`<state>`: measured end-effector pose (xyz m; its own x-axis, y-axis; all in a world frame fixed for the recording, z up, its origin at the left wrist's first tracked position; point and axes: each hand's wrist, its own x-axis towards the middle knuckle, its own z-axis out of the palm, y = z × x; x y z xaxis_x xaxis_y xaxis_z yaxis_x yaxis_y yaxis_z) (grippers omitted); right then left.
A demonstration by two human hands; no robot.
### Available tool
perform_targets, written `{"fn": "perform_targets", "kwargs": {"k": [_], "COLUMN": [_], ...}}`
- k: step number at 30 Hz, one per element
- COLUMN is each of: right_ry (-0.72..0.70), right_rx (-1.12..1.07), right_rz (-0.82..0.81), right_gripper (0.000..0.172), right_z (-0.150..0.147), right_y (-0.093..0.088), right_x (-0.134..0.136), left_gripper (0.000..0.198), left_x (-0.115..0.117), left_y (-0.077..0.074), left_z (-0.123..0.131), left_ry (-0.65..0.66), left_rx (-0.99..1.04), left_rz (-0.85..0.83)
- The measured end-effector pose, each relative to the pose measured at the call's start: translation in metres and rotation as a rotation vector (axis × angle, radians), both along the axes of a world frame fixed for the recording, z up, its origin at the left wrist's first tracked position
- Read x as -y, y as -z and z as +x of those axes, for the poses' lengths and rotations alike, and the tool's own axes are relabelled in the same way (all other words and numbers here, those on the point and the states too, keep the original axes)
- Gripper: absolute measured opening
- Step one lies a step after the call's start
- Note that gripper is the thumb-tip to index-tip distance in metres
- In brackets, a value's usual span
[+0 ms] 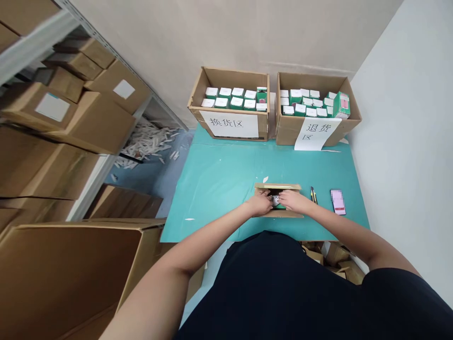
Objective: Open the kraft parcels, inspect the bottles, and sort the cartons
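Note:
A small open cardboard box (283,214) lies on the green table (212,174) near its front edge, flaps spread to the back and front. My left hand (261,203) reaches into its left side, and my right hand (290,200) reaches in from the right. Between them a small white and green item (276,201) shows inside the box. The fingertips of both hands are bent around this item, but their exact grip is too small to tell. Just right of the box lies a yellow and black cutter (313,194).
A phone (338,203) lies at the table's right. Two labelled cartons, left (230,124) and right (292,130), hold several green-and-white boxes at the back. Shelves of cartons (106,108) stand left, above a large open carton (141,245).

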<state>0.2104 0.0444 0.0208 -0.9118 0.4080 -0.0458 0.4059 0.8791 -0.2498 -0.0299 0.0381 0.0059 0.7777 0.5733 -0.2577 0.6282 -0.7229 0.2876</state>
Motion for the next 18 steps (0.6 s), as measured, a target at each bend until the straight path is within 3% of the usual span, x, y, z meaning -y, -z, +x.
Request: {"fn": "perform_targets", "kwargs": {"k": [4, 8, 13, 16, 18], "right_ry": [0.0, 0.03, 0.218, 0.379, 0.488], "right_rx": [0.208, 0.196, 0.227, 0.294, 0.33], "right_rz": [-0.064, -0.049, -0.074, -0.133, -0.166], "right_gripper": [0.028, 0.037, 0.029, 0.025, 0.034], "right_z": [-0.003, 0.005, 0.033, 0.043, 0.041], "right_y": [-0.001, -0.018, -0.038, -0.038, -0.035], "right_x": [-0.003, -0.006, -0.003, 0.003, 0.009], "left_gripper": [0.021, 0.02, 0.022, 0.028, 0.035], "left_x": [-0.003, -0.001, 0.01, 0.02, 0.026], "left_y": [-0.006, -0.021, -0.032, -0.025, -0.016], "left_z": [-0.003, -0.02, -0.06, -0.076, -0.078], "left_ry": [0.113, 0.115, -0.207, -0.405, -0.526], "left_rx": [-0.022, 0.067, 0.229, 0.313, 0.347], "left_rz": [0.086, 0.187, 0.133, 0.039, 0.004]}}
